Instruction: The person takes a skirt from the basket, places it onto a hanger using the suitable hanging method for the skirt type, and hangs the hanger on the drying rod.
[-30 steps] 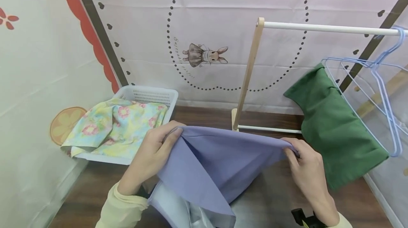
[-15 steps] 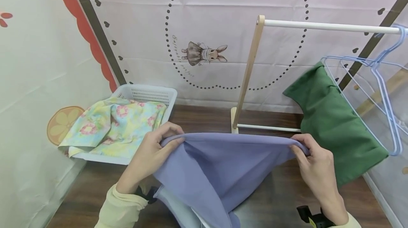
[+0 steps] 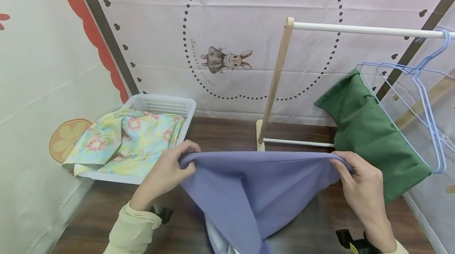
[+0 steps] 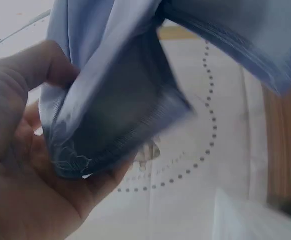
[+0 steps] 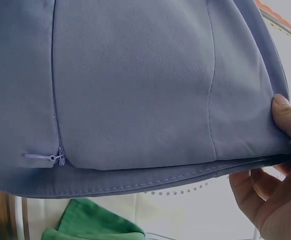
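Note:
A periwinkle skirt [image 3: 284, 198] hangs between both hands, its top edge stretched nearly level. My left hand [image 3: 172, 171] pinches the left end of that edge between thumb and fingers. At the other end, my right hand [image 3: 364, 187] grips the right corner. Up close in the right wrist view, the skirt [image 5: 135, 90] shows stitched seams and a small zip pull [image 5: 43, 157] near its edge. The right thumb and fingers [image 5: 285, 112] clasp its corner. In the left wrist view the skirt's pale inside and sewn edges [image 4: 130, 105] show, slightly blurred. Its lower end leaves the head view.
At left, a white basket [image 3: 190, 115] holds a floral cloth [image 3: 131, 139]. A rack with a white rail [image 3: 355, 29] and wooden post [image 3: 279, 72] stands at right. Blue hangers [image 3: 428, 108] hang there, one carrying a green garment [image 3: 373, 135]. Printed wall sheets surround the wooden floor [image 3: 177, 222].
My right hand has moved right and slightly down, and the skirt's top edge has gone from slanted to taut and level. The left hand has shifted slightly down.

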Action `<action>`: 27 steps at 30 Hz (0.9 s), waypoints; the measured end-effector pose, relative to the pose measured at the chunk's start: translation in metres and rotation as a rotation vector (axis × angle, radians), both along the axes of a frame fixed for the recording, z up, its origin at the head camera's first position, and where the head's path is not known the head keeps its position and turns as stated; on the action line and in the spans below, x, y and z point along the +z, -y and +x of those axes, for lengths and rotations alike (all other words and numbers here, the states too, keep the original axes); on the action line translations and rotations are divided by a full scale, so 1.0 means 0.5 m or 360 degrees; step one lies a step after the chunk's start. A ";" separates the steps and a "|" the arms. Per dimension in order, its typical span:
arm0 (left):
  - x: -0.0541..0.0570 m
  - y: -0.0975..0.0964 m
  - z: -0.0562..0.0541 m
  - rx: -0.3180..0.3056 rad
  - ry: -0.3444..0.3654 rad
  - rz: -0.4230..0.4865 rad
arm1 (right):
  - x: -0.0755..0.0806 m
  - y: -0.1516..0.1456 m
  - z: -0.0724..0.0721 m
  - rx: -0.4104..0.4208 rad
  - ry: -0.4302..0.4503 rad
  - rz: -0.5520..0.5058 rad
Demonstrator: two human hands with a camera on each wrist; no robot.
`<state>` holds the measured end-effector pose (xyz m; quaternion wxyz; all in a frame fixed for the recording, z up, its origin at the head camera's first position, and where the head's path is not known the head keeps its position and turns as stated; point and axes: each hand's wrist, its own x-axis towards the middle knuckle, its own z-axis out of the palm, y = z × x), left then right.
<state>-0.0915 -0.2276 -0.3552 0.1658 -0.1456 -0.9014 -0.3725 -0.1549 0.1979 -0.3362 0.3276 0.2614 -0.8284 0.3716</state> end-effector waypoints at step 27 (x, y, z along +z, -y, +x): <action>0.036 -0.006 0.005 0.0391 -0.0494 0.0289 | 0.022 -0.016 0.024 -0.0006 -0.0111 -0.0188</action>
